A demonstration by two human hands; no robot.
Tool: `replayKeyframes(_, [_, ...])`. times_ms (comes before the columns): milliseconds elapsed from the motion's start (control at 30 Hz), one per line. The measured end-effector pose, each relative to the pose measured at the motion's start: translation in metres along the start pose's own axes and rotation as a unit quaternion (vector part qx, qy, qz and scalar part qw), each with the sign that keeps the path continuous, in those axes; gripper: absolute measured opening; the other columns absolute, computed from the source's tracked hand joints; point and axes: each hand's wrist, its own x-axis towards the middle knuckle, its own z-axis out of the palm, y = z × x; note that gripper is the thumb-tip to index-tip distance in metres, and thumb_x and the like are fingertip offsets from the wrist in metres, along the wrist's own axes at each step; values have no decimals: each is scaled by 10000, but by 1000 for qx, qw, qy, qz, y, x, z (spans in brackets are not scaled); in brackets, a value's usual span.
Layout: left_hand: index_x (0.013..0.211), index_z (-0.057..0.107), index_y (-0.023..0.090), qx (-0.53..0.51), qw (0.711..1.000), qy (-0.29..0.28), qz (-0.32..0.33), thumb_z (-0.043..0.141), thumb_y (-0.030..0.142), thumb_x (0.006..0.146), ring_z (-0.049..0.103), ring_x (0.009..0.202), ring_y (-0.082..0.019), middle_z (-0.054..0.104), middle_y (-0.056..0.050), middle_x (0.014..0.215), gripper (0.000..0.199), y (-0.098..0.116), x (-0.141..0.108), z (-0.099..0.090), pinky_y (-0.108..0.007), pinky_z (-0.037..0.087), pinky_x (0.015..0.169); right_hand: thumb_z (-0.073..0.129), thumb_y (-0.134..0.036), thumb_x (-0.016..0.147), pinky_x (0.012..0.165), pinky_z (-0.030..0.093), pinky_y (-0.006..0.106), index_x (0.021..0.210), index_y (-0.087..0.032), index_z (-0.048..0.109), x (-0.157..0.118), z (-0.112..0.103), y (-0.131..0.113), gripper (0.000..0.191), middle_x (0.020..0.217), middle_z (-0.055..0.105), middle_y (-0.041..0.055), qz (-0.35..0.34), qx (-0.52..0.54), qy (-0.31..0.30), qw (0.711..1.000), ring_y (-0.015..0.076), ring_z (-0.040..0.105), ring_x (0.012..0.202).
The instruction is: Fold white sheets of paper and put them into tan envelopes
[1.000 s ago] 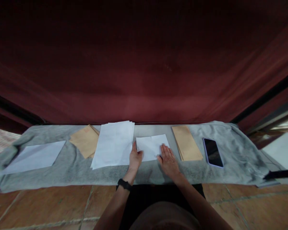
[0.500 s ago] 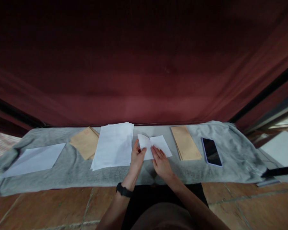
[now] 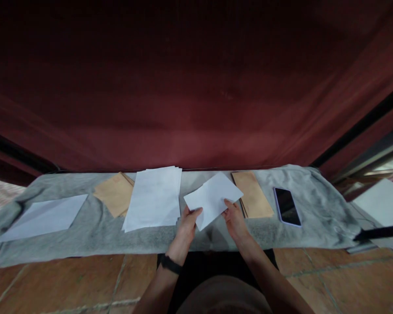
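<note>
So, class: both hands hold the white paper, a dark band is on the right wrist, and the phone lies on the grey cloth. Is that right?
Not quite: the head view shows the dark band on the left wrist, not the right. The left hand and right hand do hold the white paper, and the phone lies on the grey cloth.

White paper [image 3: 214, 198], tan envelopes [image 3: 254, 196], mottled grey cloth [image 3: 324, 205], black wristband [image 3: 170, 264]

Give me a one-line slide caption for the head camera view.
Left hand and right hand hold white paper over a grey cloth, a phone lying to the right.
</note>
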Motion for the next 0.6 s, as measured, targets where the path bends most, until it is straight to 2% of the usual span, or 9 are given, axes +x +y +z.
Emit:
replayKeyframes(100, [1305, 599, 167, 111, 990, 9, 82, 769, 149, 662, 725, 970, -249, 759, -72, 1089, 665, 3, 18, -15, -380, 564, 929, 789, -374, 661, 733, 584, 349, 879, -241, 646, 5, -25, 12, 292, 886, 736, 15, 15, -25, 36, 999, 204, 697, 795])
replayKeyframes(200, [1446, 482, 175, 272, 949, 12, 157, 706, 112, 688, 683, 1120, -264, 725, -79, 1195, 793, 8, 35, -27, -410, 510, 1042, 775, -371, 632, 697, 568, 352, 966, -234, 643, 5, -46, 19, 385, 788, 685, -18, 15, -68, 64, 996, 178, 651, 684])
replayKeyframes(267, [1511, 404, 191, 361, 916, 17, 173, 684, 117, 730, 651, 1191, -270, 702, -81, 1249, 833, 11, 41, -30, -413, 482, 1083, 732, -392, 664, 708, 563, 360, 1091, -239, 631, 2, -59, 22, 464, 851, 682, -7, -2, -114, 88, 990, 182, 643, 715])
replayKeyframes(333, [1557, 332, 189, 431, 884, 23, 179, 654, 127, 780, 629, 1234, -279, 665, -105, 1317, 844, 12, 41, -30, -414, 478, 1093, 684, -403, 727, 783, 562, 378, 1187, -246, 614, -4, -70, 24, 491, 1020, 681, 32, -56, -187, 106, 975, 197, 650, 837])
replayKeyframes(400, [1579, 291, 167, 491, 845, 36, 207, 608, 114, 816, 585, 1299, -293, 579, -150, 1427, 828, 12, 35, -26, -432, 460, 1112, 621, -398, 815, 915, 539, 416, 1246, -248, 612, -10, -77, 25, 457, 1221, 635, 78, -143, -292, 93, 941, 227, 633, 1040])
replayKeyframes(467, [1575, 307, 153, 547, 791, 57, 267, 549, 105, 855, 457, 1423, -322, 428, -185, 1562, 761, 8, 28, -20, -491, 380, 1174, 519, -389, 915, 1045, 484, 465, 1284, -245, 616, -12, -78, 26, 408, 1351, 583, 109, -232, -407, 39, 883, 253, 567, 1234])
replayKeyframes(533, [1563, 341, 148, 593, 733, 61, 327, 491, 142, 917, 281, 1520, -347, 284, -187, 1647, 663, 1, 21, -12, -552, 271, 1222, 416, -373, 988, 1126, 429, 494, 1345, -238, 597, -9, -70, 28, 423, 1437, 550, 125, -281, -490, -37, 824, 256, 498, 1356])
replayKeyframes(600, [1562, 348, 153, 628, 692, 28, 355, 446, 215, 972, 173, 1554, -345, 220, -172, 1676, 601, -10, 18, -3, -569, 221, 1236, 340, -367, 1031, 1167, 398, 497, 1445, -214, 526, -1, -55, 33, 479, 1522, 498, 134, -299, -556, -108, 768, 245, 451, 1421])
